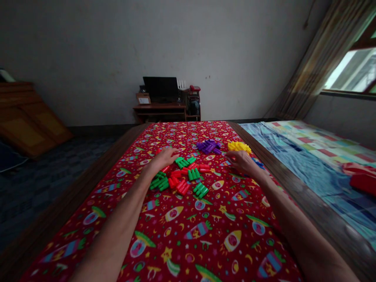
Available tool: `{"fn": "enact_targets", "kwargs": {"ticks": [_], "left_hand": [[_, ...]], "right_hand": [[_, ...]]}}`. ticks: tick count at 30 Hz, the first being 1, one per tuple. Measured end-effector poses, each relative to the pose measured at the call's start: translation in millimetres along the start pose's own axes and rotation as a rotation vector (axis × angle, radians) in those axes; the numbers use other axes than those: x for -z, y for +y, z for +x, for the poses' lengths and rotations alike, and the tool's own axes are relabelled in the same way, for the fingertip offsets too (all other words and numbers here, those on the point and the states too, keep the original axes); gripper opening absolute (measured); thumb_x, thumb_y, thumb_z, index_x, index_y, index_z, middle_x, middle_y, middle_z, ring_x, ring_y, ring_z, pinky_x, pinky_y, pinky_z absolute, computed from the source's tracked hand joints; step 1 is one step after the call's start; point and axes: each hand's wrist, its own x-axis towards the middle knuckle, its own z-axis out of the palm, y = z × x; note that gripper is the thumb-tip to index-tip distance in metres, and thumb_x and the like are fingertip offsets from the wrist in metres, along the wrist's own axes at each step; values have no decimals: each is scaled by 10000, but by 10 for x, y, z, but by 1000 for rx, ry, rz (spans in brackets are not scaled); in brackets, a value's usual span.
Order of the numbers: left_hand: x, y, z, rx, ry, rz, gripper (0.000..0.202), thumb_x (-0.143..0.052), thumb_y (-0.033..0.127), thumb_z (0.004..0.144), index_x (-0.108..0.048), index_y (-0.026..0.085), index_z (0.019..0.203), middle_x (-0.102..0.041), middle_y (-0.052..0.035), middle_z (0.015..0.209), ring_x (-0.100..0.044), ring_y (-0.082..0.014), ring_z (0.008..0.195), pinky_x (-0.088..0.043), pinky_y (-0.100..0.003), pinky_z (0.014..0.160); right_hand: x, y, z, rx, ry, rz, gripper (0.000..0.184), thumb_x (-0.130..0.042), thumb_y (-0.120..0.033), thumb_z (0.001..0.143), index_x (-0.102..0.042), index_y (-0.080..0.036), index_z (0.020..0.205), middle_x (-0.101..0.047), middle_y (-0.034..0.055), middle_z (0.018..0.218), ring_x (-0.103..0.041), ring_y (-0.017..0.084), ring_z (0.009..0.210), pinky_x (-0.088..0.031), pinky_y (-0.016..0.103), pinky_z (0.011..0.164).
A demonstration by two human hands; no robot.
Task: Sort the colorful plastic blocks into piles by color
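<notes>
My left hand (166, 158) reaches over the left side of a mixed pile of red plastic building pieces (182, 187) and green ones (201, 190), its fingers apart and nothing visible in them. Each piece looks like a few short tubes joined side by side. A bit of red shows behind that hand. To the right, my right hand (243, 161) hovers low, fingers loosely bent and apart, partly covering some blue pieces (258, 163). Just beyond it lies a heap of yellow pieces (239, 147). Purple pieces (209, 146) form another heap between the hands, farther back.
A red cloth (202, 231) printed with rockets covers the long table, whose dark wooden edge (331, 223) shows at the right. Beside it is a bed (293, 149) with a blue sheet. Against the far wall stands a desk (161, 106) with a monitor (161, 89).
</notes>
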Motion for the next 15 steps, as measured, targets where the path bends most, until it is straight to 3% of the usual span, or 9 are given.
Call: {"fn": "enact_targets", "kwargs": {"ticks": [3,6,9,12,15], "left_hand": [[-193,354,-17,-200,-67,-57,469,-487,399,899,-553,195,1317,-538,-101,1401,-445,-244,1327,-310,-372,1118],[-308,613,-96,-258,-216,-16,609,-518,532,872,-450,250,1407,-401,-88,1511,-280,-285,1421,-208,-469,1156],[-303,690,-158,-232,-332,60,660,-591,565,812,-469,272,1390,-411,-83,1504,-282,-315,1412,-222,-490,1143],[-225,630,-162,-217,-309,155,466,-595,400,835,-575,269,1281,-529,-71,1398,-450,-276,1302,-298,-412,1113],[-170,548,-143,-194,-283,201,400,-603,269,801,-630,270,1200,-606,-62,1289,-549,-258,1192,-384,-371,1045]], "right_hand": [[-291,-289,65,183,4,77,295,-457,-241,933,-636,-119,1133,-696,100,882,-619,159,758,-425,247,681],[-605,-529,131,302,4,82,355,-484,-224,921,-543,-141,1261,-639,154,1145,-610,196,979,-466,297,795],[-764,-653,172,226,-42,-3,350,-470,-174,916,-540,-174,1259,-627,138,1158,-594,203,1026,-468,320,854],[-768,-618,162,78,-44,-81,327,-452,-193,930,-566,-180,1236,-640,143,1148,-592,225,1022,-458,344,884],[-751,-469,111,-30,10,-108,352,-449,-229,938,-552,-157,1266,-646,166,1143,-590,245,1020,-453,369,899]]}}
